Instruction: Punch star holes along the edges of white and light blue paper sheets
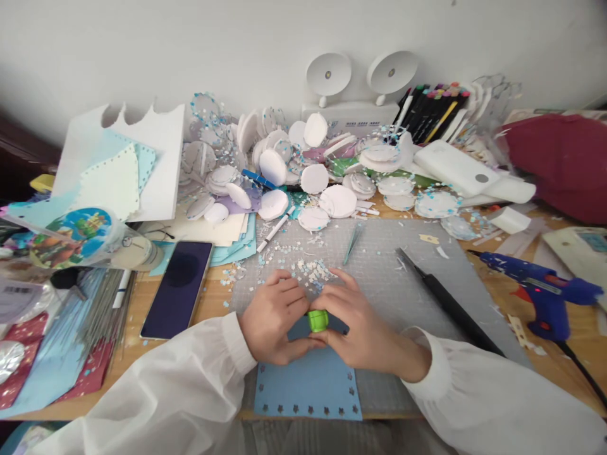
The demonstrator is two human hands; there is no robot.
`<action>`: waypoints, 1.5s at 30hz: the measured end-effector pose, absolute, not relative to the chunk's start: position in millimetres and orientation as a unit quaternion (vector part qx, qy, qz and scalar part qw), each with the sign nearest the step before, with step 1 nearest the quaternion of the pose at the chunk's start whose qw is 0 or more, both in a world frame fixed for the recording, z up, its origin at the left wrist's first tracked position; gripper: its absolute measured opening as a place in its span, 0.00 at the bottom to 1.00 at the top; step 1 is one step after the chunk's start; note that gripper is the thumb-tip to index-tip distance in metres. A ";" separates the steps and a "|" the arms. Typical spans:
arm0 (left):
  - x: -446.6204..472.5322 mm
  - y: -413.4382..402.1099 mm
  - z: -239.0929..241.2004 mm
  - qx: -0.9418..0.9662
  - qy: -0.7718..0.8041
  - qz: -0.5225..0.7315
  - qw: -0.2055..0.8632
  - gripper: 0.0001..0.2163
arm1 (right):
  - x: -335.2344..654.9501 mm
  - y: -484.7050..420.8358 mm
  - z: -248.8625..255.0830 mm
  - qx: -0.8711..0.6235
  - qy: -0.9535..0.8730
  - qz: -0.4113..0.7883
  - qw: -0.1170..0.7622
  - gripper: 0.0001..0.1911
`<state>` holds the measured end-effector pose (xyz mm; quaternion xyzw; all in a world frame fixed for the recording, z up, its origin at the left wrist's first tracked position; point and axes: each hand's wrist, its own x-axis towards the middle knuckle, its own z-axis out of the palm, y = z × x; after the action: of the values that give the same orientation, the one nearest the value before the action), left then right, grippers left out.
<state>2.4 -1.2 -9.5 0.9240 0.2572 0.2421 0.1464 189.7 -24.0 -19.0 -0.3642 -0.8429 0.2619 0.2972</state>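
A small bright green craft punch (318, 320) sits between my two hands at the upper part of a blue sheet of paper (308, 388). My right hand (353, 322) grips the punch from the right, thumb below and fingers above. My left hand (277, 319) closes on its left side, with the thumb tip reaching under it. Star or flower-shaped holes run along the sheet's bottom and side edges. The sheet's top edge is hidden beneath my hands. Small punched-out paper pieces (313, 273) lie scattered just beyond my fingers.
A grey cutting mat (393, 253) lies underneath, bearing tweezers (351, 243) and a black-handled knife (450, 306). A blue glue gun (545, 287) is at right. On the left are a phone (177, 291) and a plastic cup (85, 237). White paper discs (315, 179) pile up behind.
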 end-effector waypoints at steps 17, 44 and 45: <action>-0.1 1.6 -15.2 0.897 0.311 0.207 0.236 0.22 | 195.0 -19.4 -16.7 -0.357 -0.847 0.265 0.290 0.09; -4.7 4.7 -16.2 0.836 0.318 0.339 0.292 0.05 | 202.9 -13.1 -17.6 -0.405 -0.783 0.348 0.318 0.17; -4.7 4.8 -15.7 0.836 0.319 0.338 0.291 0.05 | 203.1 -13.3 -17.3 -0.406 -0.780 0.353 0.319 0.17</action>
<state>-4.7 4.8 -15.7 0.8365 0.3188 0.3378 0.2907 203.1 -13.3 -17.3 -0.4062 -0.7804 0.3529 0.3187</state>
